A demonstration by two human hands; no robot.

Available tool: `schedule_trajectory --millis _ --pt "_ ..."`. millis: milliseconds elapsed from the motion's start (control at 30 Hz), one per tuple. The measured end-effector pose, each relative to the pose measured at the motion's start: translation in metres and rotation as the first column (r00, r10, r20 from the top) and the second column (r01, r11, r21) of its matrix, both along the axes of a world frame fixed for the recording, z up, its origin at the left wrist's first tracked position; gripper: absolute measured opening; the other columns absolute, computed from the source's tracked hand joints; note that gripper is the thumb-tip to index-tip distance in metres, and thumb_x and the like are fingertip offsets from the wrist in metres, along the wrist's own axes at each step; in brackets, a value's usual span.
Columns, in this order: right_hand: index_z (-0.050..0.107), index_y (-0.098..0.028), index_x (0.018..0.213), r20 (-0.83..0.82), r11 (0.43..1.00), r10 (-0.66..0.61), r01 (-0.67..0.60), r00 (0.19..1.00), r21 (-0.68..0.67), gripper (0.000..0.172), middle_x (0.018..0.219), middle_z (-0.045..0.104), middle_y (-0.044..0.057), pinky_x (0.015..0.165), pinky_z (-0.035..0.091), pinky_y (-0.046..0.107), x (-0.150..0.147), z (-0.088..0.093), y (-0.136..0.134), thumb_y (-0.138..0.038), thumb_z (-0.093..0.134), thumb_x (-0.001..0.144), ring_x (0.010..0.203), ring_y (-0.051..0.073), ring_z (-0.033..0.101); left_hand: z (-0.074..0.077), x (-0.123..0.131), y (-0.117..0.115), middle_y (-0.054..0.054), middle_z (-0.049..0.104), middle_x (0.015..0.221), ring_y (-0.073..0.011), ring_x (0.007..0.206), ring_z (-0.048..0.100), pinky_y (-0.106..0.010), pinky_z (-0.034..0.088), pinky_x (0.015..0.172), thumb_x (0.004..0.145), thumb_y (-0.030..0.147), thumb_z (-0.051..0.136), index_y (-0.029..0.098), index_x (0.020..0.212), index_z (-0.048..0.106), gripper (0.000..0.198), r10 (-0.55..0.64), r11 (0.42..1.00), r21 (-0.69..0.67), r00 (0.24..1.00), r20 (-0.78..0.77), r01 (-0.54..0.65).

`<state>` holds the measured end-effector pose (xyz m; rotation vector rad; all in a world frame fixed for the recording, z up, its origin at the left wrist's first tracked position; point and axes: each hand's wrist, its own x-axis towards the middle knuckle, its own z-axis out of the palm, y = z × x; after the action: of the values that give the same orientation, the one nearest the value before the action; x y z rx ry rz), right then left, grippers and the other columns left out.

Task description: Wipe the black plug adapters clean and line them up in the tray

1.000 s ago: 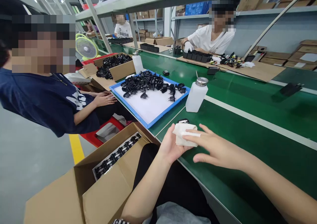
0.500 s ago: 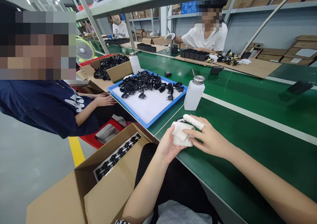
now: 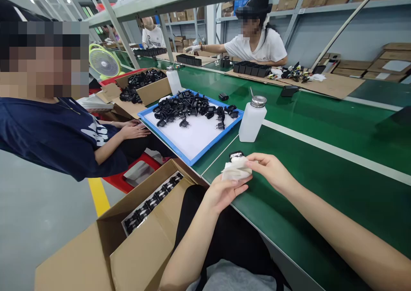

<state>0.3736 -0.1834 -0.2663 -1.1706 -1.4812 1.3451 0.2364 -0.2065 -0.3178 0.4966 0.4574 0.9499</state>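
Observation:
A folded white cloth [image 3: 236, 171] is between my two hands over the near edge of the green bench. My left hand [image 3: 221, 193] supports it from below, with fingers and thumb around its lower side. My right hand [image 3: 268, 167] pinches the cloth's right edge between thumb and fingers. Just beyond the cloth, a small black item with white on it [image 3: 236, 154] shows in part; its kind is unclear. Behind it stands a white dispenser bottle [image 3: 252, 121] with a metal top. To the left, a blue-rimmed tray [image 3: 205, 150] holds a heap of black plug adapters [image 3: 183, 106].
An open cardboard box [image 3: 160, 222] with rows of black parts stands by my left leg. A co-worker in navy [image 3: 64, 136] sits at left. Across the green bench [image 3: 337, 175], a person in white [image 3: 257, 49] sits behind black bins [image 3: 250, 69]. A second bottle [image 3: 174, 81] stands beyond the tray.
My right hand has gone from spread fingers over the cloth to pinching its edge. The cloth is now bunched rather than flat. Black items on the bench beyond have shifted right.

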Motion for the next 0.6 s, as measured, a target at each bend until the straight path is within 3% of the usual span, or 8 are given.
schedule_trajectory --millis 133,200,300,367,467,600 --pt "0.051 -0.018 0.068 -0.154 0.995 -0.095 0.094 0.984 -0.015 0.017 0.059 0.054 -0.002 0.049 0.042 0.025 0.0 0.004 -0.004 -0.036 0.052 0.066 0.051 0.011 0.05 -0.005 -0.002 -0.005 -0.006 0.059 0.086 -0.0223 0.087 0.053 -0.032 0.039 0.075 0.048 0.017 0.067 0.015 0.09 0.054 0.044 0.036 0.99 0.139 0.991 -0.132 -0.018" --pt "0.049 -0.019 0.069 -0.189 0.992 -0.126 0.118 0.974 -0.051 0.017 0.053 0.049 -0.004 0.041 0.038 0.022 -0.003 0.008 -0.008 -0.036 0.052 0.067 0.044 0.009 0.045 -0.01 -0.008 -0.005 -0.008 0.058 0.089 -0.0252 0.092 0.05 -0.035 0.037 0.08 0.043 0.022 0.07 0.015 0.094 0.053 0.054 -0.106 0.965 0.216 0.975 -0.193 0.148" --pt "0.047 -0.019 0.068 -0.201 0.986 -0.144 0.125 0.969 -0.106 0.016 0.055 0.047 -0.005 0.04 0.037 0.019 -0.008 0.017 -0.017 -0.034 0.052 0.067 0.045 0.008 0.043 -0.021 -0.018 -0.002 -0.009 0.057 0.091 -0.0294 0.101 0.044 -0.04 0.032 0.085 0.024 0.03 0.076 0.015 0.094 0.053 0.075 -0.339 0.883 0.27 0.92 -0.197 0.383" --pt "0.046 -0.019 0.068 -0.218 0.988 -0.101 0.072 0.971 -0.135 0.016 0.056 0.048 -0.004 0.042 0.038 0.019 -0.012 0.024 -0.024 -0.034 0.051 0.067 0.046 0.008 0.044 -0.026 -0.02 0.001 -0.01 0.057 0.092 -0.0314 0.104 0.04 -0.042 0.032 0.084 0.018 0.043 0.073 0.016 0.093 0.053 0.083 -0.31 0.9 0.282 0.943 -0.121 0.332" --pt "0.046 -0.019 0.069 -0.246 0.989 -0.032 -0.004 0.969 -0.145 0.016 0.057 0.047 -0.004 0.043 0.038 0.019 -0.018 0.029 -0.032 -0.034 0.05 0.069 0.047 0.007 0.044 -0.024 -0.013 0.001 -0.012 0.054 0.099 -0.0318 0.107 0.037 -0.042 0.034 0.083 0.03 0.065 0.06 0.016 0.098 0.052 0.084 -0.136 0.957 0.258 0.991 0.004 0.13" --pt "0.043 -0.02 0.071 -0.253 0.987 -0.118 0.084 0.96 -0.138 0.015 0.055 0.045 -0.005 0.04 0.037 0.02 -0.021 0.025 -0.03 -0.034 0.046 0.072 0.045 0.008 0.044 -0.008 0.002 -0.007 -0.01 0.046 0.113 -0.0301 0.11 0.034 -0.04 0.036 0.081 0.043 0.07 0.049 0.019 0.106 0.047 0.082 -0.084 0.981 0.185 0.986 0.146 0.056"
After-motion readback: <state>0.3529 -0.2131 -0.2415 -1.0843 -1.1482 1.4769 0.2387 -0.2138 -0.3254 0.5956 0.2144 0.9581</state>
